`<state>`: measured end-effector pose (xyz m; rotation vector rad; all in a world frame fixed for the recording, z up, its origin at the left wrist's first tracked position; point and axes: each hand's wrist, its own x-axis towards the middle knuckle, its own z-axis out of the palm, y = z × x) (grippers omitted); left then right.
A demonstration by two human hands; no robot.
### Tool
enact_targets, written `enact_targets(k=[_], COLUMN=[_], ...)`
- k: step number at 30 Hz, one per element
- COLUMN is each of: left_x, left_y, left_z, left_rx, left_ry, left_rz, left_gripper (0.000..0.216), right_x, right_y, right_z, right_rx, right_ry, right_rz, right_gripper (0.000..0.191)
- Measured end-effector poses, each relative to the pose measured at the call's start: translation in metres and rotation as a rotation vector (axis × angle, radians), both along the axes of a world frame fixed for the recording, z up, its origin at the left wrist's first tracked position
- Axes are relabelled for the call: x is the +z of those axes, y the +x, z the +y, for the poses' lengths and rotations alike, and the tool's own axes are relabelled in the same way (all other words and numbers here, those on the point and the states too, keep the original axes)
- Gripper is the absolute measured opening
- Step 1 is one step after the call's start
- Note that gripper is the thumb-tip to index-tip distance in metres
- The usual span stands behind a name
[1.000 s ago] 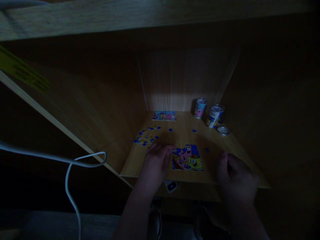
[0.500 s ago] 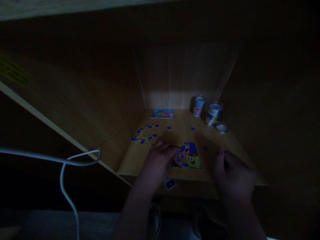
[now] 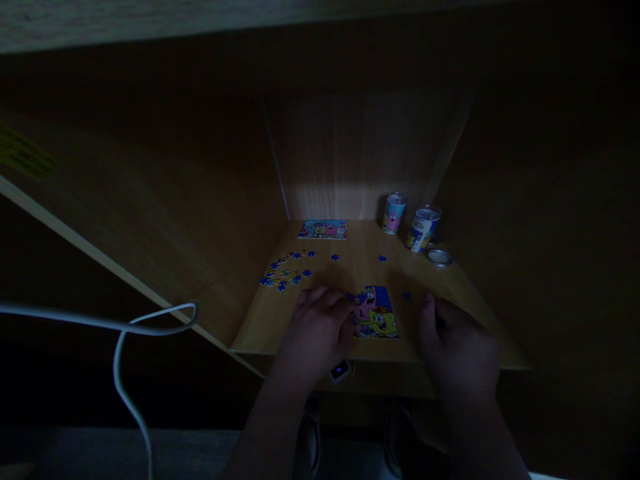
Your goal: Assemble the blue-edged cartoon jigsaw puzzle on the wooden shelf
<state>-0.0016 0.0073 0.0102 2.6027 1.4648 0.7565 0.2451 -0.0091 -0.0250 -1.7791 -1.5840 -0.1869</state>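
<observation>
Both hands have drawn closer to the puzzle than they were a moment ago, in a very dim view looking down at a wooden desk. Nearest us, a white cable (image 3: pixel 125 333) loops at the left, and a small device with a blue light (image 3: pixel 340 370) sits under the desk edge (image 3: pixel 260 343). Our left hand (image 3: pixel 315 330) lies palm down, its fingers stretched side by side over the left edge of the partly assembled cartoon puzzle (image 3: pixel 379 319). They press on it rather than pinch it, seemingly to keep it from sliding. Our right hand (image 3: pixel 457 343) rests just right of the puzzle, loosely curled with the thumb raised; we cannot tell whether it holds a piece. One blue piece (image 3: pixel 406 296) lies between that thumb and the puzzle. Farther back on the left, the loose pieces (image 3: pixel 285 270) are scattered within the left hand's easy reach. Against the back panel lies a reference picture (image 3: pixel 323 229), face up where we can read it. To its right stand two printed tins (image 3: pixel 393 213), with a round lid (image 3: pixel 440 257) set down beside them.
</observation>
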Motion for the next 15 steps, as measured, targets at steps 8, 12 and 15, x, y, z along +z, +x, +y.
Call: enact_targets(k=[8, 12, 15], left_x=[0.0016, 0.0003, -0.0002], left_y=[-0.0001, 0.0004, 0.001], left_z=[0.0012, 0.0019, 0.0021], left_rx=[-0.042, -0.046, -0.034], left_ry=[-0.023, -0.025, -0.03], left_rz=[-0.04, -0.038, -0.023], left_gripper=[0.025, 0.029, 0.031], right_x=[0.0006, 0.0007, 0.0005], right_y=[0.0007, 0.0004, 0.0002], right_z=[0.0019, 0.0025, 0.0023], right_rx=[-0.004, 0.001, -0.004], right_ry=[0.008, 0.004, -0.013], right_rz=[-0.028, -0.029, -0.046], right_gripper=[0.051, 0.053, 0.051])
